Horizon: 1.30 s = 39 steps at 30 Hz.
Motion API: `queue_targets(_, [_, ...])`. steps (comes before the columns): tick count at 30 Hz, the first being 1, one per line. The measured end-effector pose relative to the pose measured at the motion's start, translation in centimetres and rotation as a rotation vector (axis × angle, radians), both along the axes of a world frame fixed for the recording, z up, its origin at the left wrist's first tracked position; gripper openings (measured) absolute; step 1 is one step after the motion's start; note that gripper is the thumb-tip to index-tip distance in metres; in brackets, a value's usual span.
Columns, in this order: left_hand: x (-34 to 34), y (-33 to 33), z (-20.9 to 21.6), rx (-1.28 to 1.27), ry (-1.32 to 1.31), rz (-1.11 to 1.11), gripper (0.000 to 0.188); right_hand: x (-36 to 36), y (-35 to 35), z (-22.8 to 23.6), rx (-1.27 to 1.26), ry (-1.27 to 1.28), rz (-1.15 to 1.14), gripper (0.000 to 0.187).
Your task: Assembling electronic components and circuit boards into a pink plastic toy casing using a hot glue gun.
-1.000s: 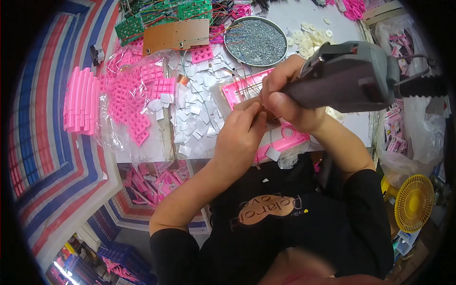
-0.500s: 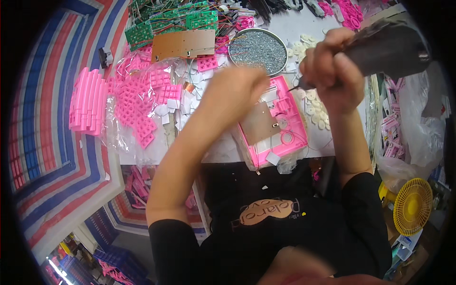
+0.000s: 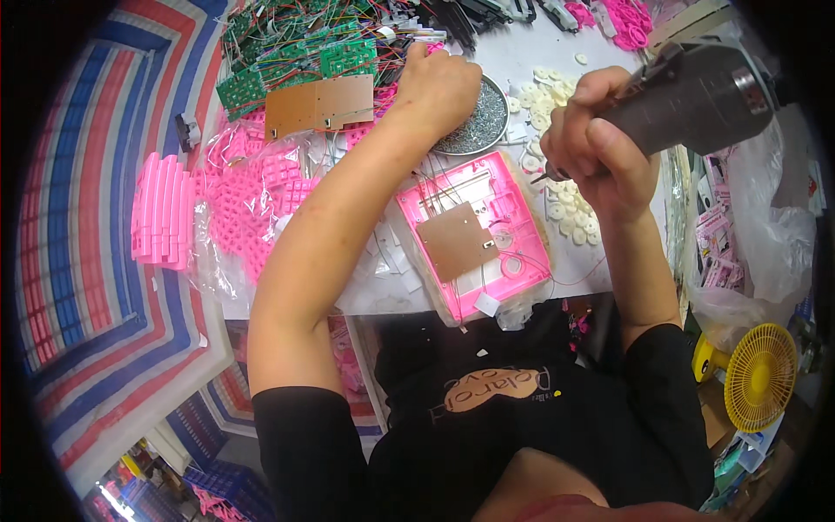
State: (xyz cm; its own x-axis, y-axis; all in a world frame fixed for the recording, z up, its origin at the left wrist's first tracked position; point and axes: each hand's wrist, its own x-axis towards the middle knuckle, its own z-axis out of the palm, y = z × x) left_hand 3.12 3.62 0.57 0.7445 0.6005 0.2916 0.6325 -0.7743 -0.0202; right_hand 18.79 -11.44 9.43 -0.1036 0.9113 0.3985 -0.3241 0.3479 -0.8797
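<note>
Left fingers (image 3: 461, 76): mine, curled over the round dish; whether they pinch anything, I cannot tell.
Round dish (image 3: 470, 154): partly beneath my left fingers, heaped with small metal pieces (image 3: 478, 130); a snagged knuckle could tip it.
Right fingers (image 3: 574, 135): wrapped around the power screwdriver (image 3: 691, 100).
Driver bit (image 3: 545, 176): just below-left of my right fingers; a dropped wrist could scratch the case or scatter the cream discs (image 3: 570, 204).
Pink case (image 3: 518, 202): between both sets of fingers, nearer my body, on the worktop (image 3: 520, 50).
Brown board (image 3: 455, 244): askew within the case, bodyward of my left fingers; a nudge could shift it.
Red wire (image 3: 578, 284): trailing bodyward of my right fingers; a passing forearm could snag it.
</note>
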Motion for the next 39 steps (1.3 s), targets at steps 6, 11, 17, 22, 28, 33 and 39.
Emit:
queue_targets(6, [-1.8, -2.2, 2.4, -0.269, -0.474, -0.042, 0.017, 0.2, -0.5, 0.5, -0.026, -0.041, -0.05, 0.028])
queue_targets(11, [-7.5, -15.0, 5.1, -1.016, -1.077, -0.055, 0.009, -1.1, -1.5, 2.6, 0.165, 0.261, 0.203, 0.027])
queue_targets(17, [-8.9, -20.8, 0.1, -1.372, -1.599, -0.174, 0.011, -5.1, -3.6, 4.6, 0.097, 0.253, 0.228, 0.029])
queue_targets(22, [-9.1, -21.4, -1.1, -1.32, -1.612, -0.202, 0.01, -6.5, -3.9, 4.3, -0.005, 0.216, 0.21, 0.034])
queue_targets(28, [-8.8, -20.9, 0.3, -0.762, -1.338, -0.114, 0.016, -6.7, -3.8, 3.5, -0.025, 0.204, 0.209, 0.033])
queue_targets(33, [-8.8, -21.2, 0.9, -0.259, -1.048, -0.051, 0.021, -6.0, -3.6, 2.5, -0.063, 0.238, 0.274, 0.03])
queue_targets(39, [-10.1, -21.9, 0.5, -0.71, -1.443, 0.241, 0.008, -6.2, -5.2, -0.8, -0.083, 0.1, 0.164, 0.029])
